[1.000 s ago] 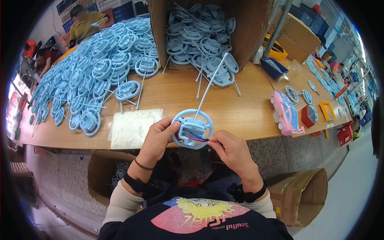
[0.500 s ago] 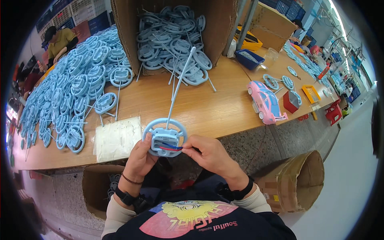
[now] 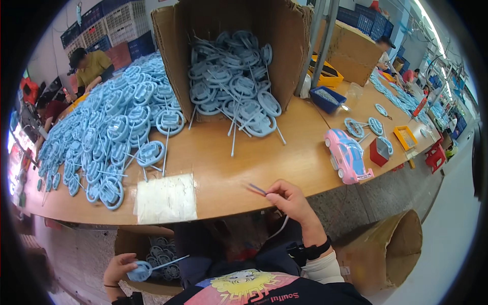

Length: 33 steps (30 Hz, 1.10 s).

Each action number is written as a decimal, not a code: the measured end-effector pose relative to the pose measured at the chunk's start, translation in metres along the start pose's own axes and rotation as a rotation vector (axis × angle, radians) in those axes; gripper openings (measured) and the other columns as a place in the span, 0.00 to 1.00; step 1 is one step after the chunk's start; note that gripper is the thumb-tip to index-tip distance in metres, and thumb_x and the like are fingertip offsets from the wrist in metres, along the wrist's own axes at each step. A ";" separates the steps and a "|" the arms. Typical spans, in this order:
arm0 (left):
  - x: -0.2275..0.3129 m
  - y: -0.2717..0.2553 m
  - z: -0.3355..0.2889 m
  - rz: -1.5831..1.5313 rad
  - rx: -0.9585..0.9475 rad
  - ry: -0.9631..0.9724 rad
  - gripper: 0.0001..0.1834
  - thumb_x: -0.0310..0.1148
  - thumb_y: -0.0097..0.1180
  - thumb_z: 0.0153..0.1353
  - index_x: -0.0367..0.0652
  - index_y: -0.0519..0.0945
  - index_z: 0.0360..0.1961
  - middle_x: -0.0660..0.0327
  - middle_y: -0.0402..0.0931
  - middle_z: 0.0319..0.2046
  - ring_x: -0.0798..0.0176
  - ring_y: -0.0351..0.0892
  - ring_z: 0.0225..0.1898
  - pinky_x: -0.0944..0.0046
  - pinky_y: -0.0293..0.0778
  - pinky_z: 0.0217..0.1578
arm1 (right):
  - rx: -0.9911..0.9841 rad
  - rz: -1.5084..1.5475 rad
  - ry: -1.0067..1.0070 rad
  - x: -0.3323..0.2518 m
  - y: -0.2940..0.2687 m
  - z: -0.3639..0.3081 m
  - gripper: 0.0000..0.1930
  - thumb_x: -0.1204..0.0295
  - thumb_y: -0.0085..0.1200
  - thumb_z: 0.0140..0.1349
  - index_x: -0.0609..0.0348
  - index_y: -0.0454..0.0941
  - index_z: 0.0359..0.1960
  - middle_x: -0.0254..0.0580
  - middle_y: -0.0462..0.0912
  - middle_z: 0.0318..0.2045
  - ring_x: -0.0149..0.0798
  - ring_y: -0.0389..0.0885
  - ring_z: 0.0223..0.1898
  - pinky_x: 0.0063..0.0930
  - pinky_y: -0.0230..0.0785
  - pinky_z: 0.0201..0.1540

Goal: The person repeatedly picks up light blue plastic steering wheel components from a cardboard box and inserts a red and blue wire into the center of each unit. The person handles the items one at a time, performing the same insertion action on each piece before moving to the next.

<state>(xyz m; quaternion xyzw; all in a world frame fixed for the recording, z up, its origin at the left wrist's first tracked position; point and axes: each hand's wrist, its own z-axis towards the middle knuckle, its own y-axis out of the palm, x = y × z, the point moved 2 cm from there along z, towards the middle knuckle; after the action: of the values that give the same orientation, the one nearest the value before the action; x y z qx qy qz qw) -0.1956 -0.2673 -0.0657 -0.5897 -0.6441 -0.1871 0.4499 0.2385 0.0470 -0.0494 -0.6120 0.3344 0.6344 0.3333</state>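
Shifted near-left since earlier: light-blue toy steering wheel, above left cardboard box, left hand curled on its rim. Right hand pinches blurred thin wires at table's near edge.

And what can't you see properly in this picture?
All in the head view:
- Tips of the wires in the right hand: blurred.
- Part of the light blue wheel: covered by the left hand.
- Floor of the tabletop cardboard box: buried under blue pieces.
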 end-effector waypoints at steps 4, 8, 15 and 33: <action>0.063 0.033 0.015 0.010 -0.228 0.110 0.25 0.28 0.59 0.55 0.32 0.70 0.53 0.54 0.76 0.46 0.64 0.74 0.48 0.65 0.69 0.50 | 0.133 0.216 0.066 0.017 -0.016 0.022 0.04 0.73 0.53 0.60 0.58 0.72 0.34 0.28 0.73 0.23 0.18 0.65 0.20 0.12 0.56 0.21; 0.218 0.100 0.084 0.067 -0.565 0.486 0.23 0.33 0.56 0.58 0.32 0.70 0.53 0.53 0.77 0.43 0.62 0.76 0.45 0.64 0.70 0.49 | 0.245 0.128 -0.063 0.027 -0.016 0.023 0.04 0.72 0.52 0.61 0.59 0.72 0.34 0.27 0.72 0.20 0.19 0.66 0.20 0.13 0.57 0.21; 0.439 0.303 0.252 0.741 -0.218 1.200 0.24 0.47 0.54 0.57 0.39 0.76 0.47 0.52 0.75 0.45 0.58 0.73 0.48 0.62 0.67 0.48 | 0.297 -0.037 -0.137 0.028 -0.012 0.015 0.07 0.72 0.54 0.60 0.63 0.74 0.35 0.27 0.73 0.21 0.19 0.68 0.23 0.14 0.61 0.25; 0.351 0.301 0.285 1.282 -0.095 1.402 0.34 0.59 0.53 0.51 0.49 0.73 0.53 0.48 0.62 0.54 0.41 0.61 0.53 0.49 0.58 0.56 | 0.297 -0.040 -0.187 0.031 -0.014 0.017 0.09 0.71 0.55 0.59 0.66 0.75 0.35 0.36 0.79 0.25 0.25 0.75 0.27 0.19 0.68 0.31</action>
<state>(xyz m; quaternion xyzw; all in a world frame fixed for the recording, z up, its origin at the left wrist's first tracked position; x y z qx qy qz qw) 0.0169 0.2309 -0.0213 -0.6020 0.2269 -0.2418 0.7264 0.2397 0.0692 -0.0798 -0.5009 0.3798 0.6255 0.4622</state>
